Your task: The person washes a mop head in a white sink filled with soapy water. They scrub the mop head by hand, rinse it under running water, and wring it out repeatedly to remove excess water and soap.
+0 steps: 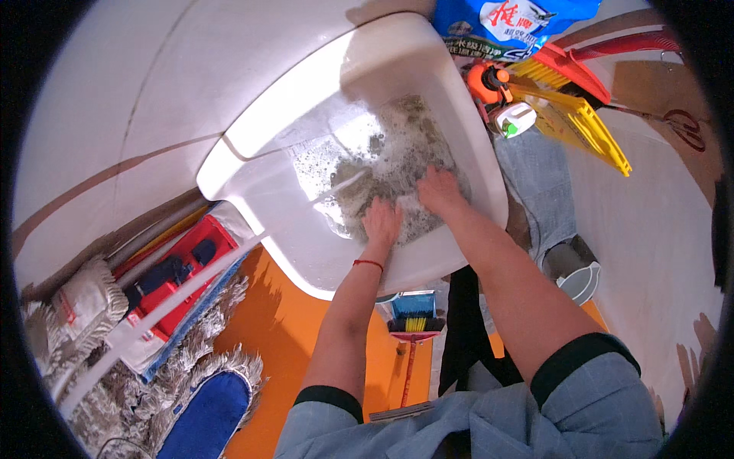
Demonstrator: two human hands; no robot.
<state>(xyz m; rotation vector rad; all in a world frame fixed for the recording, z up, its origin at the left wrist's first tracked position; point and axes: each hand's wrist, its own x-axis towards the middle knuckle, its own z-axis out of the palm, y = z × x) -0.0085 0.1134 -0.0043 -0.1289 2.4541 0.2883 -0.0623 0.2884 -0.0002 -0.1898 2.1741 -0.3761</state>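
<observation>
A white sink [269, 269] in front of me holds foamy, murky water [395, 155]. A soaked grey-green textile mass [358, 186] lies in it, partly covered by suds; its full shape is hidden. My left hand [382, 221] is on the near side of this mass, fingers pointing down into the foam. To the right, my right hand [440, 189] has its fingertips bent into the suds near the sink's right wall. Foam hides what the fingers of either hand close on. A pale hose [172, 310] reaches in from the lower left, and a thin water stream [338, 186] runs from it into the sink.
Mop heads with a blue backing [206, 416] and a red mop frame [189, 258] are at left. A blue bag [516, 26], an orange sprayer [487, 86], a white bottle [516, 119] and a yellow folding sign [573, 126] stand right. Below are a broom [416, 330] and a bucket [579, 284].
</observation>
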